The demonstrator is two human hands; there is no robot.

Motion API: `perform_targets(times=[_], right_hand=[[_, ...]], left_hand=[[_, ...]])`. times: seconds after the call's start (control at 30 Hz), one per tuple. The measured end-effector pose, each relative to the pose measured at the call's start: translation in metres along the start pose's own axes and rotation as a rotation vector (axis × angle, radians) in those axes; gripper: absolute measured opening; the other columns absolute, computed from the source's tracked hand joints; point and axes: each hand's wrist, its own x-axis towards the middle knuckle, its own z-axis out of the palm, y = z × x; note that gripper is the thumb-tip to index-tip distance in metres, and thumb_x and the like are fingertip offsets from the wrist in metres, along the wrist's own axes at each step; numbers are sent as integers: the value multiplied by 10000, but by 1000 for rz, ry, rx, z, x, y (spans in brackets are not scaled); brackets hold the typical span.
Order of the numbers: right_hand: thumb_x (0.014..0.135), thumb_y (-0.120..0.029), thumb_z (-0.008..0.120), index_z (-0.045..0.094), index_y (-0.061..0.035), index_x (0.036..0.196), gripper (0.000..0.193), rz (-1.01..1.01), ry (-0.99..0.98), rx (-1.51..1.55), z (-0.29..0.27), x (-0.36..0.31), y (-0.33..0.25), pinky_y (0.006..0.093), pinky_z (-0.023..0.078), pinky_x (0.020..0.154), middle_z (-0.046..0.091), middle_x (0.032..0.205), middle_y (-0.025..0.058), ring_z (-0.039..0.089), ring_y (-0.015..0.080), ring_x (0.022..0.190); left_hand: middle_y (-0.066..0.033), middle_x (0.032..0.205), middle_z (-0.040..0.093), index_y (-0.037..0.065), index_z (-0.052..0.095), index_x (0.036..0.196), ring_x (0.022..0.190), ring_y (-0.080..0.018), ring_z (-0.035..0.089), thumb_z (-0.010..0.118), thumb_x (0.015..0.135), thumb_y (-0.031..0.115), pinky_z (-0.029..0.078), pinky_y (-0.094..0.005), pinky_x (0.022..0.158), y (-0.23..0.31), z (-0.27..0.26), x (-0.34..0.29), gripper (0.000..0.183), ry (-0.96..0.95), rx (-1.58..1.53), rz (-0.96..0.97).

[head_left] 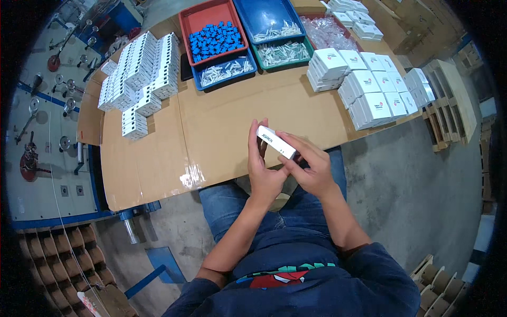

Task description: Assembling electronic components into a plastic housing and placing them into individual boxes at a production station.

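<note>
A small flat white box [275,142] with dark printing along its narrow side is held in both hands above the near edge of the cardboard-covered table. My left hand [265,177] grips its left end, thumb below and fingers behind. From the other side, my right hand [315,168] pinches the lower right end between thumb and fingers. The box is tilted, its printed side facing up toward me. Its underside and the fingertips behind it are hidden.
Stacked white boxes [372,105] stand at the right. White blocks with dark openings [140,74] are piled at the left. Behind lie a red tray [186,21] of blue parts, blue trays [266,13] and a green tray [289,64] of white pieces, and clear plastic bags [327,33].
</note>
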Motion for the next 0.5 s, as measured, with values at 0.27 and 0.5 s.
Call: perform_targets(times=[0.27, 0.5], right_hand=[[909, -20, 667, 634, 38, 1307, 403, -195, 90, -75, 7, -1, 16, 372, 530, 989, 666, 1315, 214, 667, 311, 1202], [906, -60, 712, 629, 35, 1317, 430, -141, 78, 11, 8, -3, 19, 375, 515, 1014, 648, 1342, 218, 648, 325, 1230]], left_hand=[[-217, 1586, 363, 43, 224, 1584, 1452, -324, 404, 834, 681, -36, 335, -439, 1206, -2, 1, 0, 1093, 6, 15, 15], [-225, 1584, 363, 39, 245, 1574, 1462, -344, 391, 849, 658, 9, 314, -453, 1218, -9, -3, 2, 1098, -16, 70, 59]])
